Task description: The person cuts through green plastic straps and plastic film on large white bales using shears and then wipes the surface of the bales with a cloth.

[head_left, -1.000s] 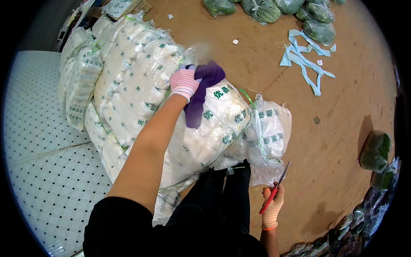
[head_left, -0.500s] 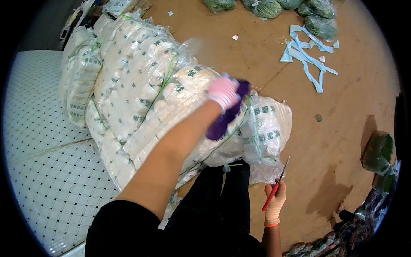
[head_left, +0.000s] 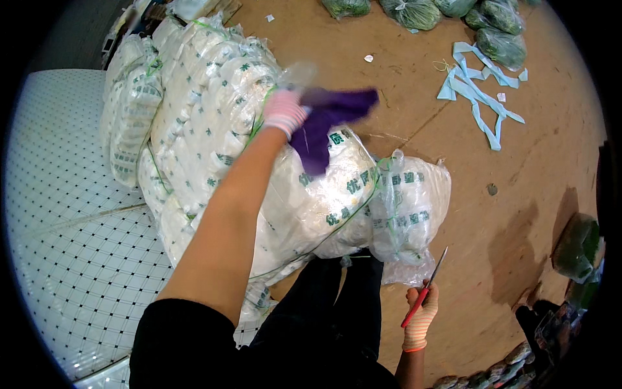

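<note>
Left grip (head_left: 283, 114) closed on purple cloth (head_left: 327, 122), motion-blurred, over the large plastic-wrapped bundle (head_left: 295, 220); contact with wrap unclear. Right grip (head_left: 422, 319) closed around a red-handled cutting tool (head_left: 416, 307), point angled away from the body, just beside the smaller wrapped bag (head_left: 403, 201). Risks, judged: cloth snags on a green tie (head_left: 254, 131); inward swing slits the smaller bag, which stands between tool and bundle. Beyond, on brown floor (head_left: 466, 214): pale-blue strips (head_left: 474, 96), bagged greens (head_left: 502, 48).

Black short-sleeved shirt (head_left: 184, 334) and black trousers (head_left: 360, 295) are being worn. Left hand (head_left: 284, 110) is wearing a pink-and-white striped glove (head_left: 286, 120); right hand (head_left: 422, 316) is wearing a pale-and-orange striped glove (head_left: 416, 334), its cuff (head_left: 413, 351) showing brighter orange.
</note>
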### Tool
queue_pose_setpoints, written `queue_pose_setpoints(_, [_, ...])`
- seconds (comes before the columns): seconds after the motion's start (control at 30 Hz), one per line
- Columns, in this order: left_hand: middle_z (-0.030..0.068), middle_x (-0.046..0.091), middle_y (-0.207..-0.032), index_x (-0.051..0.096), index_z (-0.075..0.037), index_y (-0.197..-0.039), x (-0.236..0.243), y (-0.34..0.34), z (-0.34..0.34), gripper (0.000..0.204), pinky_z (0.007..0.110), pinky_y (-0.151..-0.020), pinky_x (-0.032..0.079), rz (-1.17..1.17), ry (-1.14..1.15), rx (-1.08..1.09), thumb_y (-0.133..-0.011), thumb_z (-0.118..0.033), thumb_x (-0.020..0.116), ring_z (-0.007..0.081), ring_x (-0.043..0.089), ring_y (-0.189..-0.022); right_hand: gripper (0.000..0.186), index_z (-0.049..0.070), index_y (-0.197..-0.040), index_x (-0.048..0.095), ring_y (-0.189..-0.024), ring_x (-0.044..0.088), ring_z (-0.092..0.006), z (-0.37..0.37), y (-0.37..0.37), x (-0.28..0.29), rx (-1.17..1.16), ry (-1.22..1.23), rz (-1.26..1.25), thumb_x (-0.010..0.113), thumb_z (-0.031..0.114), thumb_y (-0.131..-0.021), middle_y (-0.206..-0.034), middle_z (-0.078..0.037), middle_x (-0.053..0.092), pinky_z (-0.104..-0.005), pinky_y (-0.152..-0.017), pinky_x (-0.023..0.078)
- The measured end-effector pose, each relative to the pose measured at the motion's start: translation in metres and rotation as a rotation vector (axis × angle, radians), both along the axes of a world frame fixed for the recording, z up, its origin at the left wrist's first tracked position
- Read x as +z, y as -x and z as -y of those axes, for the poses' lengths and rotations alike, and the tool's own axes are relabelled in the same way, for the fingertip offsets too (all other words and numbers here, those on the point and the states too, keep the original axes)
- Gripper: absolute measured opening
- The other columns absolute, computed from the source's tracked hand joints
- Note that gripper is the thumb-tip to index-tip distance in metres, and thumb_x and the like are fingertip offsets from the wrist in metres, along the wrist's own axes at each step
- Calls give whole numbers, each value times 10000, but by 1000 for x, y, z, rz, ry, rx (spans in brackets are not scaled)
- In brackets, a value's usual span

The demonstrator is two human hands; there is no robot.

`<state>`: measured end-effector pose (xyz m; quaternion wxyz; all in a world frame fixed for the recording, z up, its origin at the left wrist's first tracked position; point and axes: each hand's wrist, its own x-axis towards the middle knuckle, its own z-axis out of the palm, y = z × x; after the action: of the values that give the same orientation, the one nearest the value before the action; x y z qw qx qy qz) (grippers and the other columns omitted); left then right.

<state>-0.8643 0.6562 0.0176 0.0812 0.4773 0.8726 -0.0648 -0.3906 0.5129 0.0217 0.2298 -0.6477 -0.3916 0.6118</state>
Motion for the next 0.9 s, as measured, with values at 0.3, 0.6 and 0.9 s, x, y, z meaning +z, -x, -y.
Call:
queue_pose_setpoints(0.3, [218,609,-973,538,44,-1078,74,8,-1,477,344,-808,471,230,-539,464,-709,-219,686,330,594,-893,329,20,-1101,459,-649,457,-96,-27,12,-2,-11,-16,-31,592,119,-817,-816,-16,502,-206,-595,384])
queue_pose_setpoints(0.6, [242,232,-1394,275,-75,-1367,103,-176,97,897,392,-1072,187,1221,53,-679,-653,-385,721,340,226,-1303,528,27,-1095,496,-1006,472,-291,-111,126,43,488,-696,-33,634,357,-706,-1003,-118,538,-398,-895,354])
queue_pose_setpoints(0.9, [114,563,-1101,564,-88,-1090,25,-67,122,336,360,-874,428,733,-157,-247,-794,-245,579,275,545,-992,773,80,-1276,406,-1208,369,-308,-105,49,43,543,-856,254,769,276,-622,-1303,-141,414,-421,-1049,211])
